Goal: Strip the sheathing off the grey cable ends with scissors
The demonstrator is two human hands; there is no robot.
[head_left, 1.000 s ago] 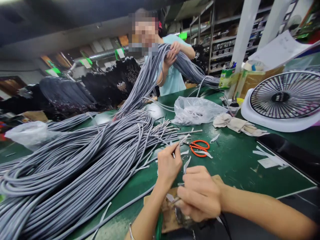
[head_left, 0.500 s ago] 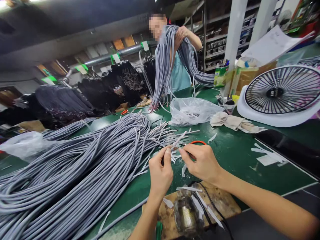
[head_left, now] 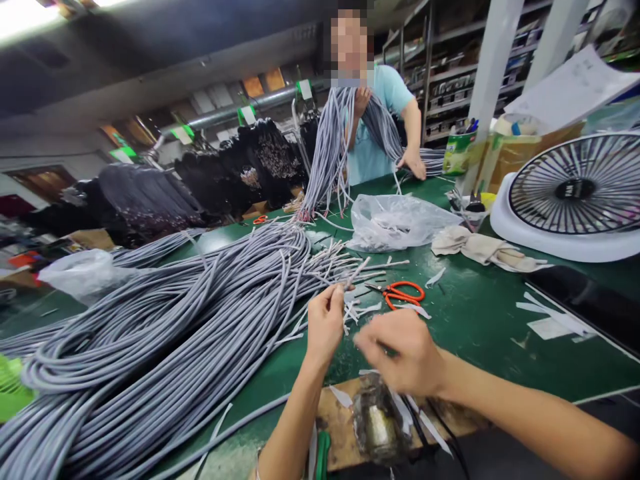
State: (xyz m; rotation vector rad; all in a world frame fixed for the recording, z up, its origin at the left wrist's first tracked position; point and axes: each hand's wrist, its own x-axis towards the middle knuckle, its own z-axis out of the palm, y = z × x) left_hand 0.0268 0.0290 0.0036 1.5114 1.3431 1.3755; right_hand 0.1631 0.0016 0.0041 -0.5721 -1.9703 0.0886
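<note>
My left hand (head_left: 326, 322) pinches a grey cable end (head_left: 358, 269) between thumb and forefinger, the tip pointing up and away. Apart from it, nearer to me, my right hand (head_left: 395, 347) is curled closed, thumb and forefinger together; its fingertips are blurred and anything in them is hidden. Scissors with orange handles (head_left: 404, 293) lie on the green table just beyond the right hand. Beside them are small white strips (head_left: 361, 311). A large heap of grey cables (head_left: 200, 333) fills the left of the table, with many pale ends gathered near my left hand.
In front of me stands a metal lump on a wooden board (head_left: 340, 427), with strips and a black cord. Further off are a clear plastic bag (head_left: 400, 220), a glove (head_left: 480, 247) and a fan (head_left: 575, 193). Across the table a person (head_left: 370, 153) holds a grey cable bundle.
My right hand has come away from the cable end towards me, uncovering the orange scissors. My left hand keeps its hold. The other person has lowered one hand to the table.
</note>
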